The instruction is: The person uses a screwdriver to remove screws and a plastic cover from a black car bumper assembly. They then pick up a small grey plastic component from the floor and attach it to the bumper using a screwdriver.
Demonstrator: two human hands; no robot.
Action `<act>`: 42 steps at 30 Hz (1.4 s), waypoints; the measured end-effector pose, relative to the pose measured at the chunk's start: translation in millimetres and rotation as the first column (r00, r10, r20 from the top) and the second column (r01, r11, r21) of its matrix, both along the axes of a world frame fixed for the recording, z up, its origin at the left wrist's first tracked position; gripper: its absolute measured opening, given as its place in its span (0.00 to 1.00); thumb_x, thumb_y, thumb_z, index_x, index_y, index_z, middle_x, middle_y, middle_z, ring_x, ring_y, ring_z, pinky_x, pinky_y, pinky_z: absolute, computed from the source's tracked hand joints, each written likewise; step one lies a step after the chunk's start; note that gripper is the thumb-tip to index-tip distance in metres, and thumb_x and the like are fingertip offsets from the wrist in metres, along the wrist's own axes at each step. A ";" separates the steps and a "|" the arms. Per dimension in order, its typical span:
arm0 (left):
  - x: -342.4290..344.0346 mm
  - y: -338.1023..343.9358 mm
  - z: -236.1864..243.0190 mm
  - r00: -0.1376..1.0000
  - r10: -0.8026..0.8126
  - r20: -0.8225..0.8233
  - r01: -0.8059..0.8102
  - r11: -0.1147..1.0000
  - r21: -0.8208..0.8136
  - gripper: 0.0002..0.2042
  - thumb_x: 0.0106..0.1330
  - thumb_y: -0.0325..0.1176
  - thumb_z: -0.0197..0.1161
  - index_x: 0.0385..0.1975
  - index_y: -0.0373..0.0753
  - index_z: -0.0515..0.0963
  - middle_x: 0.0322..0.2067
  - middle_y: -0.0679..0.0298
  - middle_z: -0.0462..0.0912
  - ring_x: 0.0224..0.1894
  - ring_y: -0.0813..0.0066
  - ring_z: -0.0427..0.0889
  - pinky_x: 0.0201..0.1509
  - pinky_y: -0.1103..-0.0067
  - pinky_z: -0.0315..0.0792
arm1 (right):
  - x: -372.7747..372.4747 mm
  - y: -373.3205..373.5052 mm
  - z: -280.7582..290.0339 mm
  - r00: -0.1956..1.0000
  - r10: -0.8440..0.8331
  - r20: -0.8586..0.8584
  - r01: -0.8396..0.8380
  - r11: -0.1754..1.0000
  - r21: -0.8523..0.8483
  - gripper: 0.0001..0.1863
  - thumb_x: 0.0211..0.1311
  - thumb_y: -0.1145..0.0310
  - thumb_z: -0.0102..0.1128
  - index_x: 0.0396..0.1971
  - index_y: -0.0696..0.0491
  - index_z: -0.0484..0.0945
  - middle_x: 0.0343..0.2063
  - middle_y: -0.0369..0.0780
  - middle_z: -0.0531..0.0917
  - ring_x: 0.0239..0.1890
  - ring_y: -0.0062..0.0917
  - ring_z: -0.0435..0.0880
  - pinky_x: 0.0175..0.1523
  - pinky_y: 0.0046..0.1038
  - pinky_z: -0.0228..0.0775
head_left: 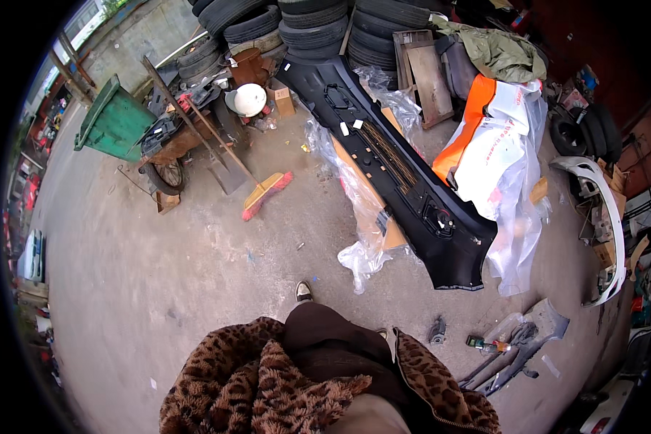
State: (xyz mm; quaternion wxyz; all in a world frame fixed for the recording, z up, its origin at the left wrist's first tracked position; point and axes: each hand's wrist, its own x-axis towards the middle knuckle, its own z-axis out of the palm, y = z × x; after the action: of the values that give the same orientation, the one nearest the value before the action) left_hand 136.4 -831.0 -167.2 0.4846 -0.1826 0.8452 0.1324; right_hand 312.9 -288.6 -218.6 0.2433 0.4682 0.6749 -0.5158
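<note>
Looking straight down, the view shows the wearer's own body at the lower edge: a fuzzy leopard-print jacket (267, 390) over a dark brown garment, and one shoe (304, 291) on the bare concrete floor (159, 275). No hand is in view, so whether the fingers are spread, pressed together or pinching anything cannot be told. Just ahead and to the right of the shoe lies the nearest large item, a long black car bumper (390, 166), resting diagonally on crumpled clear plastic sheeting (362, 253) and flat cardboard; it sits apart from the body, with nothing touching it. Small tools and a grey trim piece (513, 343) lie loose on the floor to the right. Likely hazards from here: the slack plastic could catch a foot or slide underfoot, and the scattered tools invite a trip. Farther off, a broom (264, 192) lies on the floor, a white bumper (604, 224) curves along the right, a green bin (112, 119) stands at left, and stacked tyres (318, 29) line the back.
</note>
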 end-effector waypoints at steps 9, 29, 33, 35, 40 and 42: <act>-147.8 -23.0 10.1 0.726 0.127 -0.675 -0.015 0.986 0.169 0.24 0.52 0.32 0.63 0.52 0.37 0.71 0.38 0.53 0.79 0.43 0.52 0.78 0.46 0.67 0.73 | -289.5 -133.0 84.3 0.665 0.313 -0.678 -0.390 0.920 0.042 0.23 0.60 0.61 0.61 0.50 0.60 0.72 0.34 0.41 0.81 0.35 0.24 0.80 0.42 0.27 0.72; -564.7 226.0 191.1 0.344 0.934 0.102 0.038 -0.123 0.992 0.24 0.66 0.39 0.60 0.57 0.34 0.63 0.34 0.64 0.74 0.32 0.78 0.74 0.39 0.79 0.71 | -717.1 -203.6 212.0 0.472 0.294 -0.831 -0.662 0.741 -0.114 0.23 0.72 0.56 0.44 0.40 0.64 0.76 0.28 0.37 0.76 0.30 0.19 0.71 0.35 0.23 0.65; -625.1 223.6 192.0 0.078 0.971 -0.225 0.250 0.200 0.947 0.26 0.63 0.37 0.63 0.59 0.34 0.63 0.36 0.64 0.74 0.32 0.77 0.73 0.39 0.79 0.70 | -810.7 -200.0 232.4 0.351 0.477 -0.806 -0.835 0.549 -0.039 0.23 0.72 0.55 0.45 0.37 0.63 0.76 0.24 0.34 0.74 0.26 0.19 0.70 0.32 0.23 0.63; -650.8 215.1 191.7 -0.053 0.963 -0.265 0.224 0.270 0.937 0.25 0.62 0.38 0.64 0.55 0.34 0.65 0.32 0.66 0.74 0.31 0.78 0.73 0.36 0.79 0.68 | -850.4 -201.5 235.7 0.284 0.538 -0.793 -0.890 0.457 -0.009 0.23 0.71 0.55 0.45 0.35 0.63 0.76 0.22 0.33 0.73 0.25 0.18 0.69 0.30 0.23 0.63; -705.0 175.6 194.4 -0.146 0.961 -0.235 -0.031 0.233 0.972 0.21 0.59 0.46 0.66 0.41 0.35 0.70 0.26 0.68 0.73 0.27 0.78 0.71 0.32 0.77 0.66 | -926.9 -219.6 222.5 0.277 0.650 -0.708 -0.927 0.374 -0.019 0.24 0.70 0.52 0.47 0.31 0.61 0.78 0.14 0.27 0.66 0.18 0.12 0.60 0.23 0.19 0.50; -745.2 172.3 158.1 -0.153 0.953 -0.261 -0.026 0.260 0.965 0.21 0.59 0.47 0.66 0.39 0.36 0.72 0.26 0.67 0.73 0.28 0.78 0.72 0.32 0.77 0.65 | -952.2 -223.8 203.7 0.390 0.614 -0.686 -0.881 0.465 -0.084 0.23 0.70 0.52 0.46 0.27 0.58 0.77 0.11 0.26 0.63 0.14 0.10 0.56 0.20 0.18 0.44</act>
State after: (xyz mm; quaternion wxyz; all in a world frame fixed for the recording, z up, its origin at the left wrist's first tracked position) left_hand -608.8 -658.7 -9.1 -0.2430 -0.2241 0.5943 0.7332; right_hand -639.3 -512.4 -15.0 0.3404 -0.1464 0.7162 -0.5914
